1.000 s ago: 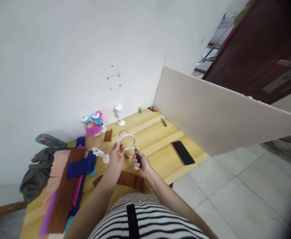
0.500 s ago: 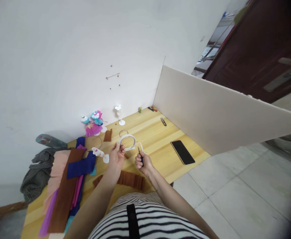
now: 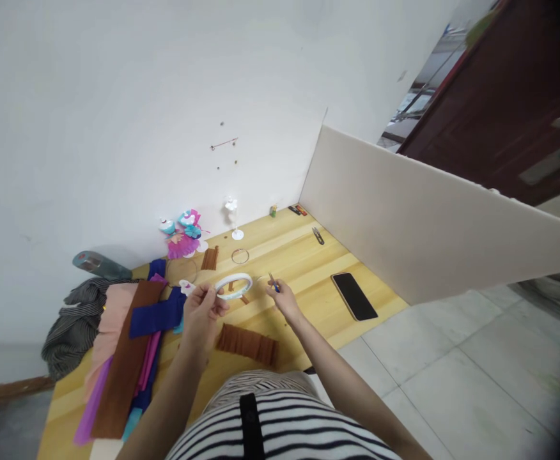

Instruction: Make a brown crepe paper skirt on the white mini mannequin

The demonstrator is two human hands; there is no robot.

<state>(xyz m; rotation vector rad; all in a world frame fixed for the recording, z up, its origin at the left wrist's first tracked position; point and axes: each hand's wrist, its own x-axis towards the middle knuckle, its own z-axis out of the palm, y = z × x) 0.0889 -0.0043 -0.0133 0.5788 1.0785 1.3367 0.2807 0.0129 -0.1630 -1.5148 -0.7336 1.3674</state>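
My left hand (image 3: 202,309) is closed on a white roll of tape (image 3: 233,285), held flat just above the wooden table (image 3: 303,268). My right hand (image 3: 284,299) is closed on small blue-handled scissors (image 3: 273,283), whose tips point up and away, a short way right of the roll. A pleated brown paper strip (image 3: 247,343) lies on the table just below both hands. A loose white bit lies between the roll and the scissors.
Sheets of brown, blue, pink and purple crepe paper (image 3: 126,345) are stacked at left beside striped cloth (image 3: 71,319). Paper dolls (image 3: 182,233) and a white stand (image 3: 234,220) sit at the wall. A black phone (image 3: 353,296) and thread snips (image 3: 317,235) lie right, by a white board (image 3: 428,217).
My left hand has lowered the tape roll and tipped it flat. My right hand has moved right and away from the roll with the scissors.
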